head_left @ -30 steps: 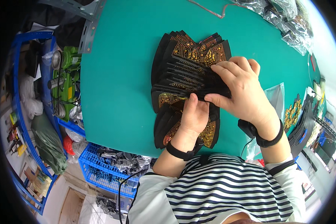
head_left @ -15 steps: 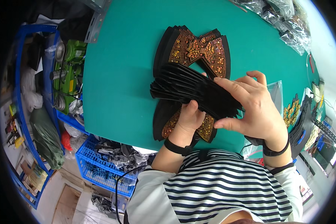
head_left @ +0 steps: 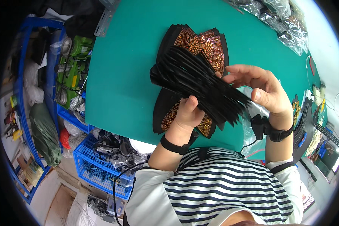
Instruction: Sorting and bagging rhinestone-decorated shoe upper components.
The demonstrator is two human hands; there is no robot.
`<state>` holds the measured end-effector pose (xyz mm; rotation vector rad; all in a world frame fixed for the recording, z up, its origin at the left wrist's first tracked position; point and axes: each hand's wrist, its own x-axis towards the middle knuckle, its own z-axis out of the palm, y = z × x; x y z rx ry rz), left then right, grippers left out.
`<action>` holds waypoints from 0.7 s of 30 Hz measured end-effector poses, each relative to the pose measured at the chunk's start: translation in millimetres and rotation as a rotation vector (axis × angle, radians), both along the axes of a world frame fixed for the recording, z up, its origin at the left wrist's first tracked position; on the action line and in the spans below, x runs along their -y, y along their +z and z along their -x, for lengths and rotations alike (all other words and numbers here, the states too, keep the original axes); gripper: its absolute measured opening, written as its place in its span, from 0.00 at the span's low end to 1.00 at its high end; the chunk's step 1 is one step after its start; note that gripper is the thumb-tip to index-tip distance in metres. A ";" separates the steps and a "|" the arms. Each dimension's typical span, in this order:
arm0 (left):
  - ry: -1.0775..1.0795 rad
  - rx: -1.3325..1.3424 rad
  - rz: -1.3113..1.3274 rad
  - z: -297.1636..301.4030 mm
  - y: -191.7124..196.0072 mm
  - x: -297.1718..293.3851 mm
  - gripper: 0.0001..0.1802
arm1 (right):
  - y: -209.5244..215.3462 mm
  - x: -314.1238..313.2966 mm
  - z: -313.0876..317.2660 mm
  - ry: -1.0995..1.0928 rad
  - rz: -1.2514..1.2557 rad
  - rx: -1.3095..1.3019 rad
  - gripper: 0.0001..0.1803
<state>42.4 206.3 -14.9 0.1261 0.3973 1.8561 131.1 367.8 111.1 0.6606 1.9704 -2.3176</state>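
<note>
Holding a fanned sheaf of thin black pieces (head_left: pixel 199 81) in the left hand (head_left: pixel 186 115), pressing the thumb onto its near edge and passing the other fingers underneath, with a fingertip peeking out at the far side. Spreading the right hand (head_left: pixel 273 92) wide beside the sheaf's right end, parting the thumb from the loosely curved fingers; not showing clearly whether touching the sheaf or just clear of it. Holding the sheaf above a stack of black bow-shaped appliqués (head_left: pixel 205 43) with orange and gold beadwork, hiding the middle of the stack from view. Facing a green bench (head_left: pixel 124 83), with the stack lying on it and reaching near its front edge. Having a clear plastic bag (head_left: pixel 248 130) beside the right forearm and a heap of clear plastic packages (head_left: pixel 290 30) at the bench's far right corner. Wearing black wristbands (head_left: pixel 171 146) on both arms and a striped top (head_left: pixel 229 180). Having a green machine (head_left: pixel 73 67) and a blue crate (head_left: pixel 83 165) off to the left.
</note>
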 end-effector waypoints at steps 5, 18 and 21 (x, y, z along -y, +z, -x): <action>0.093 0.114 0.167 -8.9 1.5 -2.1 0.45 | -22.4 -11.0 -2.2 -0.051 -0.040 -0.049 0.37; 0.209 0.122 0.227 1.0 -14.4 -16.8 0.40 | -56.9 -29.4 13.4 -0.170 0.016 0.059 0.30; 0.245 0.157 0.272 -0.4 -10.5 -32.5 0.36 | -65.6 -34.9 17.5 -0.207 -0.009 0.107 0.26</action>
